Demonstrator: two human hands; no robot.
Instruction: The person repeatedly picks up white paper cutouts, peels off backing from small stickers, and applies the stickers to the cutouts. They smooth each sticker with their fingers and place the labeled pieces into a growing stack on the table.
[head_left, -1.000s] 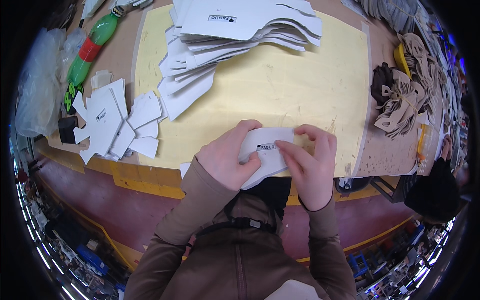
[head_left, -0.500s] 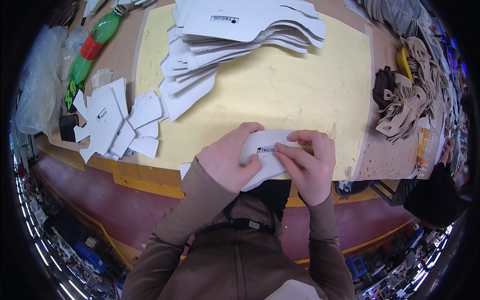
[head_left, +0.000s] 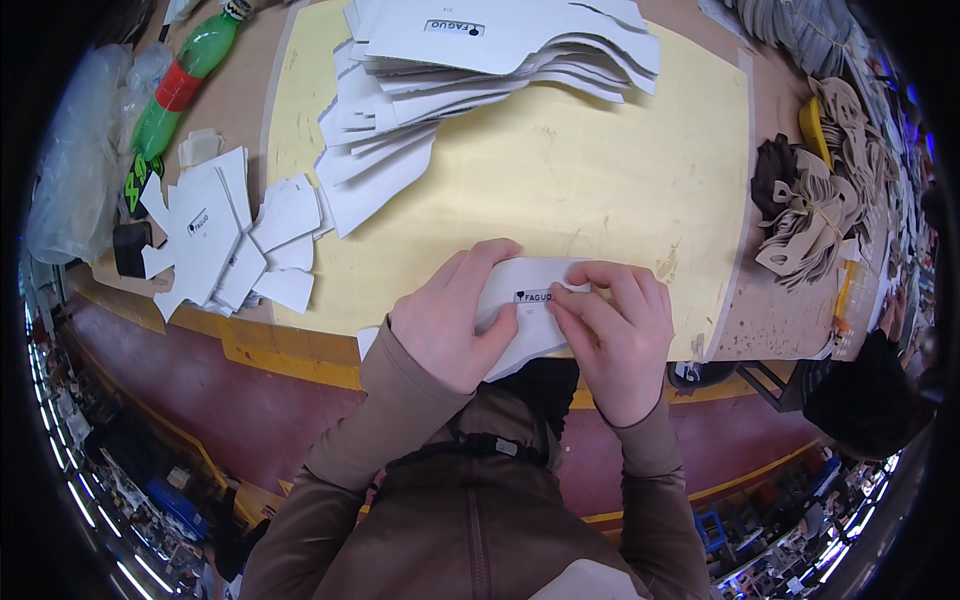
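At the near edge of the table I hold one white cut shoe-upper piece (head_left: pixel 525 277) with a small dark printed label on it. My left hand (head_left: pixel 450 315) grips its left side, fingers over the far edge and thumb on the face. My right hand (head_left: pixel 620 325) is closed on its right side, thumb and forefinger pinched at the label's right end. Beyond my hands lies a large stack of similar white pieces (head_left: pixel 470 45), fanned toward the left. Smaller white pieces (head_left: pixel 205 240) form a loose pile on the left.
A green bottle (head_left: pixel 205 55) lies beside a clear plastic bag (head_left: pixel 80 160) at the far left. Tan cut pieces (head_left: pixel 815 215) in tied bundles sit on the right, near a yellow object (head_left: pixel 813 130). Another person (head_left: pixel 860 390) is at the right edge.
Both hands stay on the white piece, shifting only very slightly. The right thumb and forefinger remain at the label. The whole scene has shifted a little with the head.
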